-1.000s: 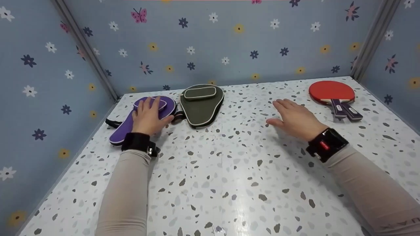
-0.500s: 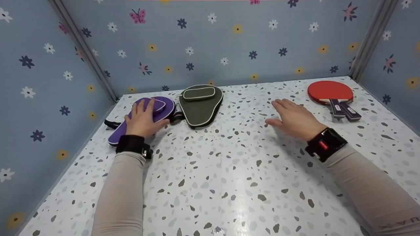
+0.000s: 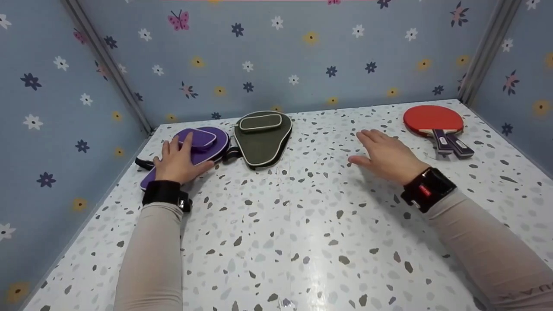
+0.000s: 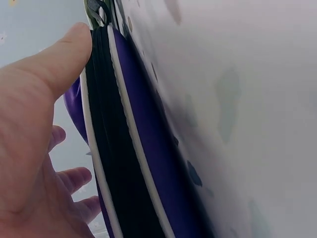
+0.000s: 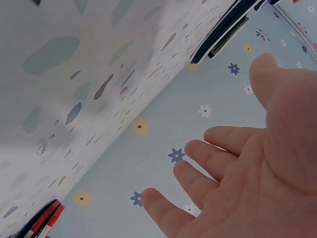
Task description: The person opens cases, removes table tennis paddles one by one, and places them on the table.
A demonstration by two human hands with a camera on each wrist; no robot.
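Note:
In the head view my left hand lies over a purple table tennis bat case with white piping, its fingers spread. The left wrist view has the thumb near the zipped side of the purple case; whether it touches cannot be made out. An olive-green bat case with a small front pocket lies just right of the purple one. My right hand hovers above the table with extended fingers, holding nothing. Two table tennis bats, the upper one red-faced, overlap at the back right.
A speckled white table bears everything. Blue flowered panels enclose it at the back and both sides, with grey corner posts. A black strap sticks out left of the purple case, and another dark strap lies between the cases.
My left hand has slid left and slightly towards me over the purple case, uncovering more of its pocket. The right hand and the bats stay put, while the whole view shifts slightly.

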